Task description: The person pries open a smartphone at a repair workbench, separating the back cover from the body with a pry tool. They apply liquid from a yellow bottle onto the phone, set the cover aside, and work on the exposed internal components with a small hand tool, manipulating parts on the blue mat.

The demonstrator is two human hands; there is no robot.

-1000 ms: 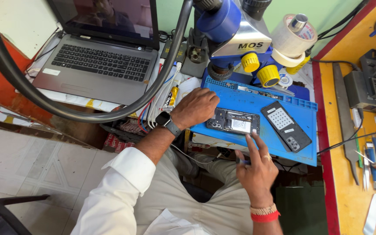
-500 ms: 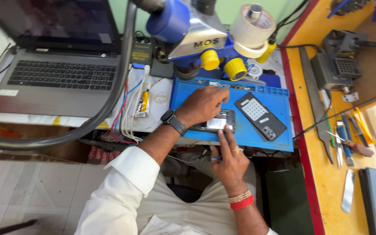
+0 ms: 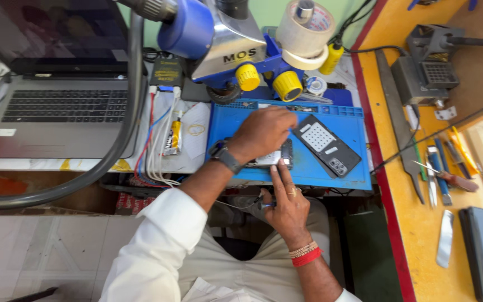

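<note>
Near the centre of the frame, a blue rubber work mat with shallow moulded compartments along its top edge (image 3: 241, 120) lies on the desk (image 3: 194, 154). What sits in those compartments is too small to tell, apart from a few dark bits.

On the mat lies an opened dark smartphone with its inner board showing (image 3: 278, 158). The left hand (image 3: 264, 133), wearing a dark wristwatch (image 3: 226, 158), rests palm down over the phone's upper part, its fingers curled together on it and covering most of it. The right hand (image 3: 287, 202), with a ring and red and beaded bracelets at the wrist (image 3: 304, 255), comes from the lower centre; its forefinger lies stretched onto the phone's lower edge while the other fingers are folded around a thin blue-tipped tool (image 3: 265, 205).

Just right of the phone, apart from it, a dark phone back cover with a pale grid patch (image 3: 326, 145) lies slanted on the mat.

Above the mat stands a blue and silver microscope with yellow knobs (image 3: 236, 47), and beside it a roll of pale tape (image 3: 303, 31).

At upper left sits an open grey laptop (image 3: 57, 112). Between it and the mat, white and red cables (image 3: 155, 140) lie beside a small yellow tube (image 3: 173, 136).

On the yellow shelf at right (image 3: 415, 235) lie tweezers and hand tools (image 3: 440, 173).
</note>
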